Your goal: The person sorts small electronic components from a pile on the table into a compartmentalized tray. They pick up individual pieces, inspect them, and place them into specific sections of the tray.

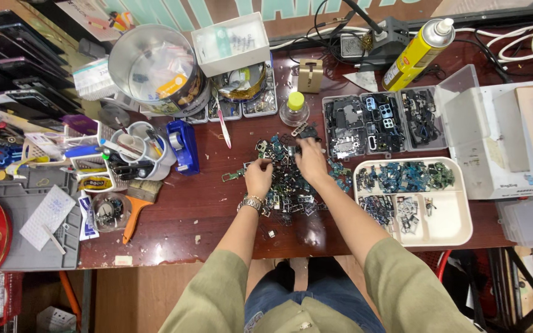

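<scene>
A heap of small dark and bluish electronic parts (284, 185) lies in the middle of the dark red desk (205, 209). My left hand (258, 177), with a metal watch on the wrist, rests on the heap's left side, fingers curled down into the parts. My right hand (310, 161) lies on the heap's upper right, fingertips pressed among the pieces near a black part. Whether either hand pinches a piece is hidden by the fingers. A small green circuit strip (232, 176) lies just left of my left hand.
A white divided tray (448, 225) with sorted parts sits to the right, a clear compartment box (377, 123) behind it. A small yellow-capped bottle (295, 108), a yellow spray can (416, 54), a blue tape dispenser (184, 145), tool cups (136, 154) and a round tin (155, 68) crowd the back and left.
</scene>
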